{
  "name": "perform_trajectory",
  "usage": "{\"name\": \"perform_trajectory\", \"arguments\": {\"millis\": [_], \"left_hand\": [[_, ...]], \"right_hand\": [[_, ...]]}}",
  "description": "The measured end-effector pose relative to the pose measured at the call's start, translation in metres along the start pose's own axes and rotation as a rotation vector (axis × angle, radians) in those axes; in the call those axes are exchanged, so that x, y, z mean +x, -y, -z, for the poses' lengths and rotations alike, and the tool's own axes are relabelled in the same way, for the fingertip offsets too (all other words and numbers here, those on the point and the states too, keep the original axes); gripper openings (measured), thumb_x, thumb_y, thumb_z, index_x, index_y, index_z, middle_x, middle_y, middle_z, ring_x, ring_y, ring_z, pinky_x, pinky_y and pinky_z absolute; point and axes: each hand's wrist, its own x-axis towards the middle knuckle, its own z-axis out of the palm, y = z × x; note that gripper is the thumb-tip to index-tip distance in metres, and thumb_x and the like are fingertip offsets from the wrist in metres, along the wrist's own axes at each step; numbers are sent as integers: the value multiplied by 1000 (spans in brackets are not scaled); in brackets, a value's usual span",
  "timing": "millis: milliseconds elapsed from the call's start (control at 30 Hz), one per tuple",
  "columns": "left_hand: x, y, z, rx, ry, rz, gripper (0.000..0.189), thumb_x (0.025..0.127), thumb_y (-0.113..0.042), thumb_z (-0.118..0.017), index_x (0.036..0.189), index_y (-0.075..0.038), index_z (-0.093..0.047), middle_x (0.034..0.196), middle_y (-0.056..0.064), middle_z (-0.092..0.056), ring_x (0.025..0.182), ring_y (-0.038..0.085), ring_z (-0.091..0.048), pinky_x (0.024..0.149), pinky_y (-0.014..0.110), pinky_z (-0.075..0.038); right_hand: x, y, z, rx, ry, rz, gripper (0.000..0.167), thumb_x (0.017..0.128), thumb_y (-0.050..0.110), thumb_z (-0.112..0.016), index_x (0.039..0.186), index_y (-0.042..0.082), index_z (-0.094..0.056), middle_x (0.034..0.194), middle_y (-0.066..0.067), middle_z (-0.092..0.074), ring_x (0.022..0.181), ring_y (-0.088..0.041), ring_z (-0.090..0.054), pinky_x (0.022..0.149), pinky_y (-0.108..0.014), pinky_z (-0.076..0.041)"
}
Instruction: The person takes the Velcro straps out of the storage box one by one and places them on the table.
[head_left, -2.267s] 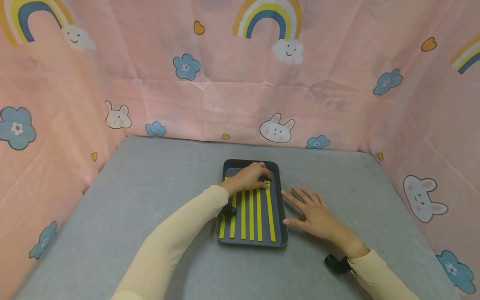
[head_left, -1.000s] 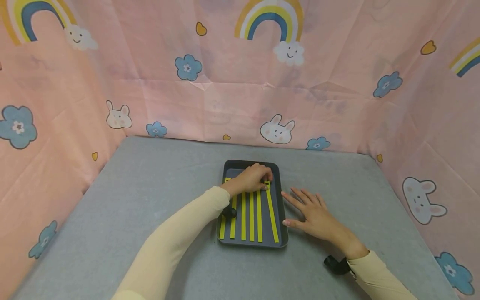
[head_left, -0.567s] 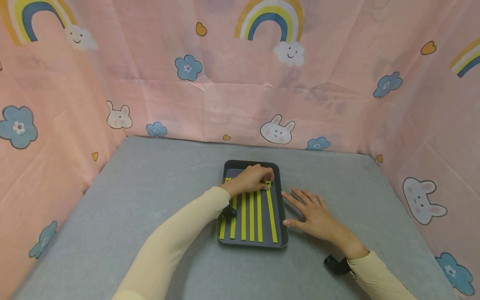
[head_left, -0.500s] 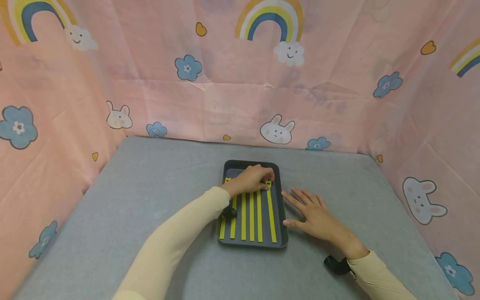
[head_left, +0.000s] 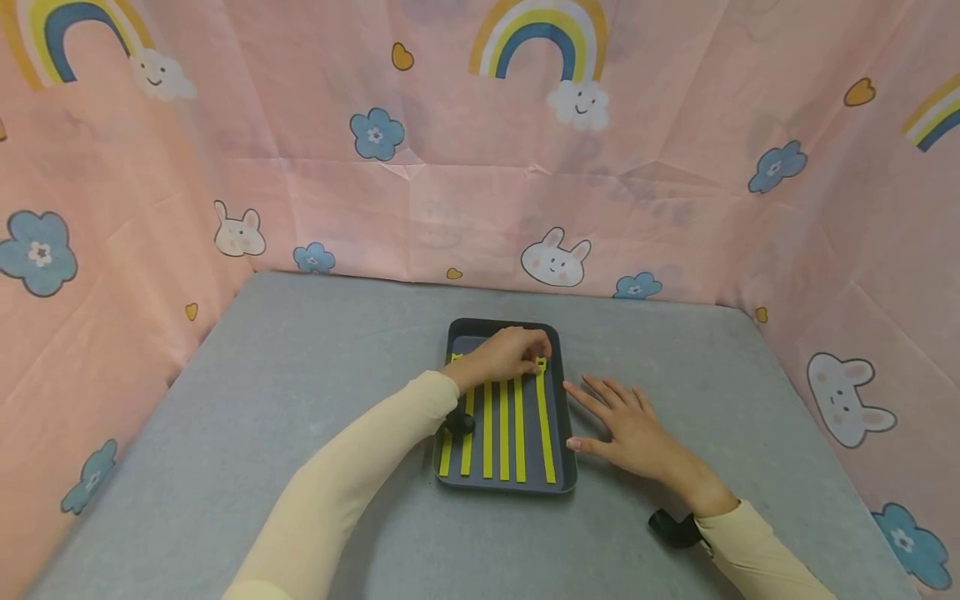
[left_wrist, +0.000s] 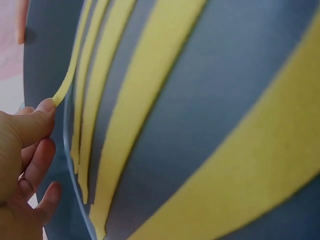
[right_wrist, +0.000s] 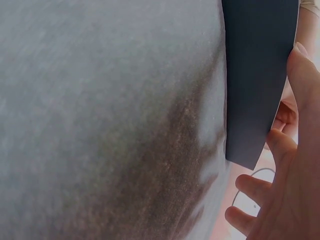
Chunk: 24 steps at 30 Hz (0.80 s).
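Pinching the rightmost yellow strip [head_left: 546,427] by its far end, along the right edge of the tray [head_left: 566,458], the left hand [head_left: 507,352] has a sound grip for something likely light and limp, the splayed right hand [head_left: 628,427] touching the rim.

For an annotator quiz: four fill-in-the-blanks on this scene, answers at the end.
1. In the head view, the strip pinched by the left hand lies nearest the tray's ____ side wall.
2. Counting near ends, ____ strips show in the tray.
3. The number of strips held by the right hand is ____.
4. All the strips are coloured ____.

Missing words: right; six; zero; yellow.
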Motion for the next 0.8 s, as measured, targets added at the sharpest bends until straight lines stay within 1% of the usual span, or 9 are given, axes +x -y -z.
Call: {"name": "perform_trajectory", "arguments": {"millis": [333, 433, 567, 667, 800], "left_hand": [[-2, -2, 10, -77, 2, -8, 23, 92, -16, -71, 114, -14, -65, 93, -1, -72, 81, 8, -65, 72, 20, -52], [-3, -2, 13, -77, 2, -14, 24, 93, -18, -70, 116, -14, -65, 94, -1, -71, 81, 7, -65, 73, 19, -52], [-5, -5, 18, -72, 3, -6, 24, 93, -20, -69, 117, -15, -65, 94, -2, -70, 79, 7, -65, 73, 19, -52], [-6, -8, 22, -70, 5, -5, 25, 94, -20, -68, 118, -14, -64, 93, -1, -70, 76, 8, -65, 71, 19, -52], [-9, -12, 29, -74, 6, -16, 26, 95, -20, -66, 120, -13, -63, 95, 0, -70, 76, 11, -67, 70, 20, -52]], "right_hand": [[-3, 2, 3, 12, -14, 19, 79, 90, 61, -60, 156, 34, -27, 161, -15, -31, 146, -47, -27, 111, -75, -14], [-4, 3, 5, 19, -15, 22, 78, 90, 60, -60, 156, 33, -29, 161, -15, -32, 145, -47, -27, 111, -75, -15], [-4, 2, 5, 19, -12, 23, 78, 91, 60, -60, 156, 33, -28, 161, -15, -32, 146, -47, -27, 111, -75, -14], [-3, 2, 4, 21, -14, 28, 78, 90, 60, -60, 156, 34, -28, 161, -15, -31, 146, -47, -27, 111, -75, -14], [-3, 1, 3, 25, -6, 27, 79, 90, 60, -60, 157, 34, -26, 161, -15, -30, 146, -47, -27, 111, -74, -13]]}}
